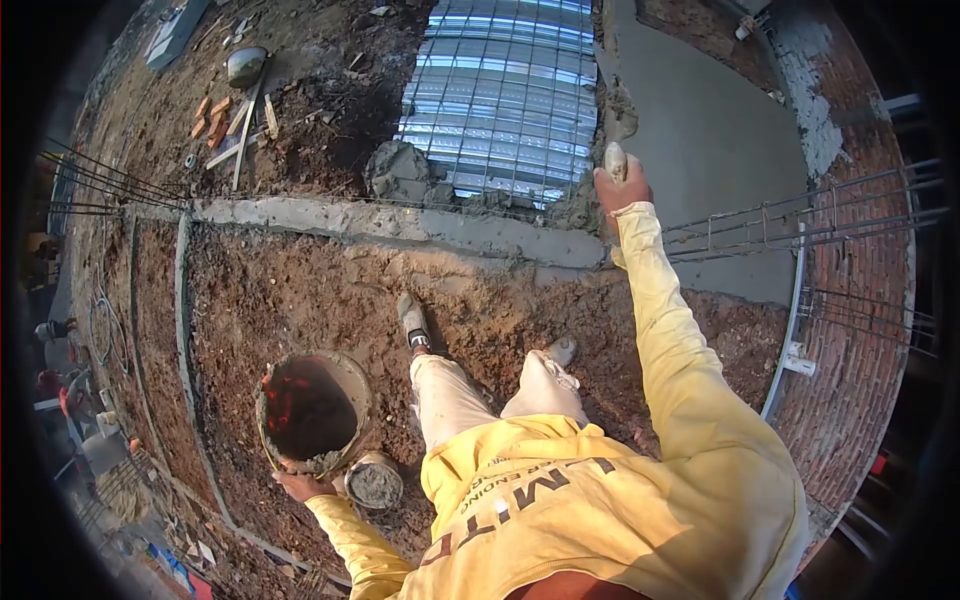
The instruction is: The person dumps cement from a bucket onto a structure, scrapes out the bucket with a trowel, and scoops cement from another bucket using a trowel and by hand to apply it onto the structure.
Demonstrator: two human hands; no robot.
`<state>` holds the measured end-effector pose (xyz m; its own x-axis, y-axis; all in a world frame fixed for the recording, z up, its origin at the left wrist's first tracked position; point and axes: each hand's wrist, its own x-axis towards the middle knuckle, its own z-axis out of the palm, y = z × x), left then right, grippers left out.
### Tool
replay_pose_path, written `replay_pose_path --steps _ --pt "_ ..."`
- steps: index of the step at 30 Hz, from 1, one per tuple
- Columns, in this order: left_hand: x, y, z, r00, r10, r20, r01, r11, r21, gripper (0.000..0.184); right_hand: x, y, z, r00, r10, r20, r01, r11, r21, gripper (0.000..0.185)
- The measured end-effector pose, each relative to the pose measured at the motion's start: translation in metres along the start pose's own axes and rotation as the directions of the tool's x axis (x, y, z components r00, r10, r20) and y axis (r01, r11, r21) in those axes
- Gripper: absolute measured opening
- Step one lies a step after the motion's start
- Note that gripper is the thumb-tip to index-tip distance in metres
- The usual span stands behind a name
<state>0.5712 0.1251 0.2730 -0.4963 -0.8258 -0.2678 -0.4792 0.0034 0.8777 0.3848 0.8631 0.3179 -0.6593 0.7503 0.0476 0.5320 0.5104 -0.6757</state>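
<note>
My right hand (622, 188), closed round the pale handle of a trowel (616, 160), reaches out over the end of the concrete beam. The trowel's blade, smeared with grey mortar, points away from me at the edge of the smooth grey slab (700, 150). Down at the left, my left hand (303, 486) grips the near rim of a large mortar-stained bucket (360, 392), which is tilted with its dark mouth showing. Close beside that hand stands a small pail (376, 485) containing grey mortar.
A concrete beam (370, 222) crosses ahead of my feet. Beyond it lies corrugated metal decking (500, 90) under wire mesh, with a mortar heap (398, 170) at its corner. Rebar (800, 230) juts from the brick wall (860, 370). Wood scraps (245, 130) lie on the soil.
</note>
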Motion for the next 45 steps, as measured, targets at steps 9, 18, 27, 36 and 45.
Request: replay_pose_path --steps 9,18,27,36,45 --pt "-0.046 -0.035 -0.064 0.864 -0.264 -0.429 0.398 0.881 0.258 0.047 -0.024 0.048 -0.004 0.997 0.019 -0.074 -0.009 0.991 0.132 0.049" --pt "-0.089 -0.074 -0.067 0.757 -0.468 -0.455 0.462 0.877 -0.133 0.048 -0.004 0.141 0.002 0.981 0.114 0.155 -0.113 0.993 -0.018 0.045" --pt "-0.064 -0.036 -0.004 0.896 -0.405 -0.182 0.302 0.856 -0.421 0.051 -0.108 0.05 -0.006 0.845 -0.124 0.52 0.15 0.989 -0.007 0.051" --pt "-0.132 0.149 0.107 0.974 0.128 0.187 -0.03 0.891 -0.453 0.038 -0.181 -0.103 -0.006 0.138 -0.53 0.836 0.736 0.62 0.271 0.049" --pt "-0.218 0.239 0.207 0.688 0.439 0.578 -0.054 0.825 -0.563 0.036 -0.178 -0.176 0.021 0.363 -0.46 0.81 0.871 0.477 -0.119 0.039"
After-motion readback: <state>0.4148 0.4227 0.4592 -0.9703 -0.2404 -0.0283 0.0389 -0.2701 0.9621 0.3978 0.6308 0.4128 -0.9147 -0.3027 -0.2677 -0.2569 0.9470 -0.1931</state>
